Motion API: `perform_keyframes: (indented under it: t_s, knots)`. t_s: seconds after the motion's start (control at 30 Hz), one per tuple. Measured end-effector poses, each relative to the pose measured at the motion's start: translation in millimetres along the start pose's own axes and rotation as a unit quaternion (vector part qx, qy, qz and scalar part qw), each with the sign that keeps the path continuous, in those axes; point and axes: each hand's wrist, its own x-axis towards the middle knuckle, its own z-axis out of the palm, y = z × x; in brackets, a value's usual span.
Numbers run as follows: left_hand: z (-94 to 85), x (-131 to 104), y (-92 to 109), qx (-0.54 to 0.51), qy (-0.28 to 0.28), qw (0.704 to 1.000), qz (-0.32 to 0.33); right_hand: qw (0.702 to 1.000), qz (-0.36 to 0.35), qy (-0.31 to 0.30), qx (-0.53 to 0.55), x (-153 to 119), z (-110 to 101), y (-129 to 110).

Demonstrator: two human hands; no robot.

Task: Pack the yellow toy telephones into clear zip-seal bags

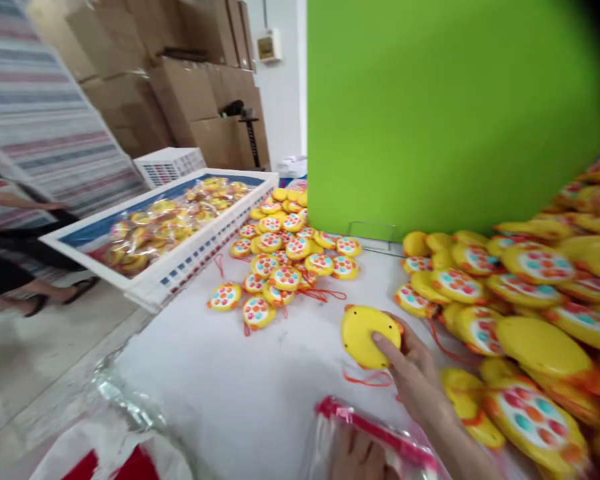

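Note:
My right hand [420,373] pinches a yellow toy [367,337], thumb across its smooth back, fingers underneath. The toy is held above the white table [220,380], and a thin red cord loop [367,380] shows just below it. At the bottom edge my left hand [363,459], fingers bent, is at a clear plastic bag [325,437] with a bright pink edge strip; plastic partly covers the fingers, and the rest of the hand is out of frame. Similar yellow toys with coloured button faces lie in a loose group [285,277] beyond my hands.
A big heap of yellow toys [530,300] fills the right side. Behind stands a green panel [430,113]. A white basket [153,293] of bagged toys is at left, with cardboard boxes [190,100] beyond. Another person's arm [20,200] shows at far left.

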Motion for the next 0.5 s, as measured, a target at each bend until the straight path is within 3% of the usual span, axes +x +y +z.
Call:
perform_keyframes:
  t_s: [0.07, 0.13, 0.3, 0.5]
  knots:
    - [2.9, -0.9, -0.3, -0.009, 0.12, 0.993, -0.018, 1.0, -0.005, 0.017, 0.012, -15.3, -12.5, -4.9]
    - [-8.5, -1.4, -1.7, -0.034, 0.161, 0.986, -0.016, 0.999, -0.022, 0.036, -0.013, -35.1, -24.4, -5.4]
    - [-49.8, 2.2, -7.4, -0.134, 0.029, 0.99, -0.022, 0.974, -0.093, 0.061, -0.196, -90.8, -41.6, 8.0]
    - [-45.1, -2.7, -1.5, -0.188, -0.02, 0.982, -0.021, 0.956, -0.124, 0.067, -0.258, -128.4, -52.8, 28.5]
